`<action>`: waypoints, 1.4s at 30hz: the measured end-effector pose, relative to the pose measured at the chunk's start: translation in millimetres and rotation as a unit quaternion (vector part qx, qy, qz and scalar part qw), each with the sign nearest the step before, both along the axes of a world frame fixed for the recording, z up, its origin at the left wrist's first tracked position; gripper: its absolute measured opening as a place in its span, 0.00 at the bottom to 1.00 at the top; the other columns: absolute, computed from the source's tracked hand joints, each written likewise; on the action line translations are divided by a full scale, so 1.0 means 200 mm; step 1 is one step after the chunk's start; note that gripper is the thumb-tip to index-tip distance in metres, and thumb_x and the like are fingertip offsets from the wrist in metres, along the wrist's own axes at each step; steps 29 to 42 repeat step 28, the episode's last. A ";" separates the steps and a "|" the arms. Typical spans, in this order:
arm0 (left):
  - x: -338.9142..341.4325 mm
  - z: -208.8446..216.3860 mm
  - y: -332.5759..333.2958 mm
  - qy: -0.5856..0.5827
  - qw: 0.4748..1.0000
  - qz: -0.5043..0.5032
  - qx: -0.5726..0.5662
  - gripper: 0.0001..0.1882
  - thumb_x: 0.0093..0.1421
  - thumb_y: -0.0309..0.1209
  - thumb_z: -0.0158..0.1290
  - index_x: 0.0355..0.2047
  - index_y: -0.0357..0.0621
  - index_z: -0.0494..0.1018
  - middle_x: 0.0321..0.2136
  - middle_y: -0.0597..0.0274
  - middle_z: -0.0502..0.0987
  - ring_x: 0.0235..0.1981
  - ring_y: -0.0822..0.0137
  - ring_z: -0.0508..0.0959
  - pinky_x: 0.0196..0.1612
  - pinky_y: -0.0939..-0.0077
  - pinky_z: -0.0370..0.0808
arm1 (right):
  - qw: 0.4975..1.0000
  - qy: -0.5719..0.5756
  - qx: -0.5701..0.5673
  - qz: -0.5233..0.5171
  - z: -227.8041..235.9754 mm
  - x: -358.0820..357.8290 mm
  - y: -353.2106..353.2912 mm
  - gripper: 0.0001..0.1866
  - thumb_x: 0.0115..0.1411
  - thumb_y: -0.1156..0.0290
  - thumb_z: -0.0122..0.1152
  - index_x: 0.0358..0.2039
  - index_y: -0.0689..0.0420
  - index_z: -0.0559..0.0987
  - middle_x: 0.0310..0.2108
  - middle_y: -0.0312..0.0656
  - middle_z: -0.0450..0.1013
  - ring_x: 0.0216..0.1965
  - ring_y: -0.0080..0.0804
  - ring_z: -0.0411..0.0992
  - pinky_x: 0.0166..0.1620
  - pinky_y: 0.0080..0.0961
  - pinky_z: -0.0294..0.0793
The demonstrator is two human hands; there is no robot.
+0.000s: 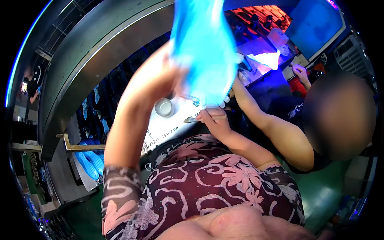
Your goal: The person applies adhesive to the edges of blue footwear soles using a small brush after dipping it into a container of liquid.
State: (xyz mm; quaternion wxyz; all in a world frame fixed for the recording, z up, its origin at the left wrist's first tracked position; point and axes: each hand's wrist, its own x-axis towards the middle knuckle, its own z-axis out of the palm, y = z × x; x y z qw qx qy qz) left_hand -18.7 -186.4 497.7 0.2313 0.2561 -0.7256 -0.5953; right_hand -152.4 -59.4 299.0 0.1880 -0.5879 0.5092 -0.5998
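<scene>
My left hand point(175, 74) is raised in front of me, gripping a bright blue shoe-shaped thing point(208, 52). Motion and strong light smear its surface and part of my fingers. Lower and to the right, my right hand point(216, 123) is closed around a small brush point(192, 119) with a pale handle, its bristles pointing left over the white work surface point(164, 130). A round white cup point(164, 107) stands on that surface, left of the brush. Handwriting runs along the near edge of the surface.
A co-worker point(280, 132) sits close on my right, one arm reaching forward. Left of me, a large dark curved machine rim point(80, 68) arches over, with light-blue shoes point(89, 162) below it. A blue panel point(316, 30) and a lit white piece point(266, 60) are at the far right.
</scene>
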 end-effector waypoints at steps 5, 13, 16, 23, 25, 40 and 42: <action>-0.50 0.23 -0.36 0.411 0.893 0.062 0.172 0.33 0.57 0.35 0.54 0.60 0.37 0.56 0.34 0.51 0.75 0.34 0.63 0.78 0.40 0.69 0.75 | 0.999 0.031 0.032 -0.004 0.05 0.05 0.00 0.12 0.58 0.72 0.55 0.19 0.57 0.79 0.19 0.40 0.73 0.26 0.38 0.70 0.36 0.31 0.67; 0.23 -0.31 -0.01 0.183 0.965 0.120 0.141 0.30 0.61 0.37 0.52 0.61 0.40 0.59 0.42 0.59 0.75 0.46 0.67 0.76 0.54 0.70 0.71 | 1.000 0.011 0.002 -0.011 -0.07 0.03 -0.03 0.16 0.59 0.67 0.55 0.15 0.57 0.78 0.16 0.40 0.73 0.22 0.41 0.71 0.30 0.34 0.67; 0.69 -0.74 0.07 0.106 0.928 0.247 0.260 0.26 0.62 0.34 0.52 0.58 0.42 0.62 0.40 0.65 0.74 0.41 0.71 0.75 0.47 0.76 0.73 | 0.999 -0.011 0.030 0.021 -0.03 0.06 -0.02 0.13 0.59 0.71 0.53 0.19 0.58 0.78 0.17 0.38 0.73 0.24 0.36 0.71 0.33 0.32 0.68; 1.26 -1.40 0.65 -0.090 0.723 0.492 0.476 0.09 0.59 0.35 0.55 0.36 0.45 0.73 0.22 0.66 0.74 0.23 0.73 0.73 0.28 0.81 0.70 | 0.993 -0.079 0.078 0.038 -0.02 0.09 -0.06 0.17 0.61 0.66 0.52 0.17 0.56 0.78 0.17 0.38 0.73 0.22 0.36 0.71 0.32 0.31 0.67; 1.44 -1.64 0.76 -0.142 0.807 0.421 0.388 0.10 0.61 0.34 0.52 0.40 0.43 0.72 0.22 0.65 0.74 0.23 0.72 0.72 0.28 0.81 0.69 | 0.992 -0.091 0.073 0.058 0.05 0.09 -0.08 0.17 0.61 0.66 0.52 0.17 0.56 0.78 0.17 0.39 0.73 0.23 0.36 0.71 0.32 0.31 0.67; 1.50 -1.70 0.68 -0.135 0.721 0.449 0.510 0.16 0.62 0.35 0.50 0.47 0.41 0.70 0.24 0.63 0.76 0.21 0.71 0.71 0.27 0.81 0.69 | 0.988 -0.107 0.074 0.079 0.05 0.06 -0.13 0.15 0.60 0.67 0.55 0.17 0.56 0.78 0.18 0.39 0.73 0.23 0.36 0.72 0.33 0.31 0.68; 1.50 -1.70 0.68 -0.135 0.721 0.449 0.510 0.16 0.62 0.35 0.50 0.47 0.41 0.70 0.24 0.63 0.76 0.21 0.71 0.71 0.27 0.81 0.69 | 0.988 -0.107 0.074 0.079 0.05 0.06 -0.13 0.15 0.60 0.67 0.55 0.17 0.56 0.78 0.18 0.39 0.73 0.23 0.36 0.72 0.33 0.31 0.68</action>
